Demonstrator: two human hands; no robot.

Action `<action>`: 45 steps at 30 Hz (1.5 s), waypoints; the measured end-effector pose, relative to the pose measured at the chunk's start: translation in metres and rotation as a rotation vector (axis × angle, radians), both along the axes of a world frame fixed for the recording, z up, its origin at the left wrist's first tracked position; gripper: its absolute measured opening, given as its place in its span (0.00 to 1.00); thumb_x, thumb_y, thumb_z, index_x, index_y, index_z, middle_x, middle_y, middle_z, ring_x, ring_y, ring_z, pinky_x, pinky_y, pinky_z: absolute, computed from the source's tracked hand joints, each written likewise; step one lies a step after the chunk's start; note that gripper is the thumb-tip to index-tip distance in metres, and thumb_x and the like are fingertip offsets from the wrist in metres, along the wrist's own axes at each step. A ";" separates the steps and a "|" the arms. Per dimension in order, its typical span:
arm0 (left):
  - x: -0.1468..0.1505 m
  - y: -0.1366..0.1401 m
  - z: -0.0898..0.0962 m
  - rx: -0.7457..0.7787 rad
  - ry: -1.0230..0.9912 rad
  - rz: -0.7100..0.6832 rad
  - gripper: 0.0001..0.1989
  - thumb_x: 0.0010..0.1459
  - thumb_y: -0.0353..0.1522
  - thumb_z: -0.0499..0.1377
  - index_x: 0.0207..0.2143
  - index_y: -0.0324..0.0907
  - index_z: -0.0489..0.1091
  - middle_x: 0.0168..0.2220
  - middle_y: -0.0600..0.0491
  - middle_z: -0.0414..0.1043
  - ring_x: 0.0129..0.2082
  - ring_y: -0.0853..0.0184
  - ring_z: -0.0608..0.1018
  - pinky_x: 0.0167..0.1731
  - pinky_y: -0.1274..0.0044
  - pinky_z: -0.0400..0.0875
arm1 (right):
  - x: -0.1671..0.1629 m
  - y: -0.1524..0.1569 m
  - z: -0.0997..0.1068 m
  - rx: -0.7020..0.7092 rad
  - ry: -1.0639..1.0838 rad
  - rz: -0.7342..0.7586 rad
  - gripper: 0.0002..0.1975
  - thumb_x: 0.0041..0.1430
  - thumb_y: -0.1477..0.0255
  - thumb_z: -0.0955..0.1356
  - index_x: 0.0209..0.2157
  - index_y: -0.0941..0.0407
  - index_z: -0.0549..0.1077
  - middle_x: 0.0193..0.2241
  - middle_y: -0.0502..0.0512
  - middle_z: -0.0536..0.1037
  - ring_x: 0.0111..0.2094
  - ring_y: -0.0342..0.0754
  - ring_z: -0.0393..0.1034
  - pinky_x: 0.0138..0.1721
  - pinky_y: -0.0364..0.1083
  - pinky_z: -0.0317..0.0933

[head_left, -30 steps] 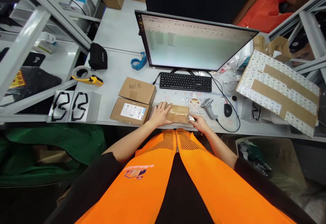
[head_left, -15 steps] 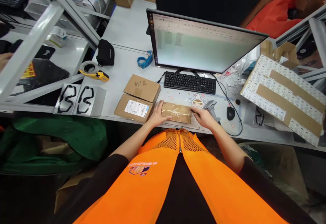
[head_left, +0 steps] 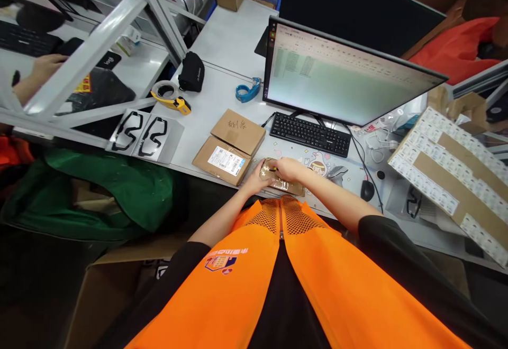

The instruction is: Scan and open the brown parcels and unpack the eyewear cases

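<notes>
A small brown cardboard box (head_left: pixel 294 187) wrapped in shiny clear tape lies at the table's front edge, just before my body. My left hand (head_left: pixel 254 181) grips its left end, fingers along the side. Over the top of that same end, my right hand (head_left: pixel 289 170) is closed, with a small yellow and dark bit at its fingertips; the thing it holds is mostly hidden. To the left lie two flat cardboard boxes, one with a white label (head_left: pixel 227 160) and one with handwriting (head_left: pixel 238 133).
Behind are a keyboard (head_left: pixel 309 134) and a monitor (head_left: pixel 349 76). A mouse (head_left: pixel 367 190) and a large cardboard sheet (head_left: pixel 448 180) lie right. On the left are tape dispensers, yellow (head_left: pixel 174 103) and blue (head_left: pixel 248 91), a black pouch (head_left: pixel 191 72) and another person's hand (head_left: pixel 46 67).
My right hand has moved left, from the box's right end to over its left end. My left hand stays at the left end. The whole view has shifted, with the table further right.
</notes>
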State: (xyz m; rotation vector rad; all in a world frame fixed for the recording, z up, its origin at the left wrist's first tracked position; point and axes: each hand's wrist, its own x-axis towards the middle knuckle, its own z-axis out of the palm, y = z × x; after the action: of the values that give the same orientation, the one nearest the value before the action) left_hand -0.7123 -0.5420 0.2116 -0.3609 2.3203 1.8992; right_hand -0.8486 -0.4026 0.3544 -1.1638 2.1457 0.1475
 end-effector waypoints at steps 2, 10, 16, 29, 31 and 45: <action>0.000 0.000 -0.002 -0.027 -0.021 0.002 0.57 0.55 0.47 0.74 0.79 0.41 0.51 0.76 0.36 0.58 0.75 0.44 0.65 0.75 0.57 0.60 | 0.004 0.013 0.001 0.029 0.026 -0.006 0.18 0.71 0.73 0.67 0.58 0.56 0.80 0.48 0.67 0.86 0.47 0.59 0.82 0.47 0.50 0.70; 0.001 -0.004 0.032 -0.397 0.107 -0.063 0.50 0.61 0.44 0.71 0.78 0.42 0.53 0.77 0.35 0.54 0.77 0.43 0.58 0.76 0.53 0.55 | -0.003 0.175 -0.016 0.115 0.130 -0.325 0.13 0.64 0.79 0.70 0.45 0.54 0.85 0.41 0.67 0.86 0.42 0.61 0.83 0.48 0.55 0.73; -0.016 0.009 0.079 -0.755 0.268 -0.527 0.26 0.62 0.37 0.71 0.62 0.45 0.75 0.61 0.39 0.72 0.69 0.41 0.66 0.72 0.52 0.55 | 0.003 0.225 -0.086 -0.025 0.200 -0.759 0.18 0.67 0.69 0.70 0.54 0.56 0.84 0.45 0.65 0.87 0.45 0.59 0.83 0.50 0.51 0.74; 0.017 0.037 0.090 -0.984 0.214 -0.614 0.22 0.68 0.22 0.51 0.58 0.41 0.76 0.58 0.37 0.77 0.61 0.48 0.75 0.60 0.59 0.68 | 0.029 0.164 -0.098 -0.736 0.142 -0.853 0.28 0.73 0.61 0.63 0.66 0.57 0.75 0.64 0.70 0.75 0.64 0.61 0.72 0.65 0.60 0.68; 0.034 0.038 0.084 -0.955 0.220 -0.598 0.25 0.69 0.24 0.52 0.64 0.40 0.73 0.66 0.37 0.73 0.67 0.47 0.72 0.67 0.58 0.64 | 0.035 0.153 -0.085 -0.737 0.107 -0.663 0.30 0.70 0.56 0.69 0.68 0.53 0.74 0.68 0.67 0.71 0.69 0.63 0.66 0.68 0.62 0.64; -0.021 -0.001 0.071 -0.596 0.109 -0.823 0.22 0.66 0.35 0.55 0.55 0.49 0.83 0.68 0.47 0.75 0.63 0.47 0.75 0.66 0.56 0.66 | -0.040 0.115 -0.081 -0.434 0.181 -0.971 0.25 0.69 0.67 0.67 0.63 0.63 0.74 0.51 0.68 0.83 0.53 0.61 0.78 0.58 0.62 0.73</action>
State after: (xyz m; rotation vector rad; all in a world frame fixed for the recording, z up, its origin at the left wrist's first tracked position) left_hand -0.7335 -0.5433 0.2822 0.5885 2.4754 0.8574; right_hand -0.8882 -0.2875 0.2739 -0.1950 2.7373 -0.6907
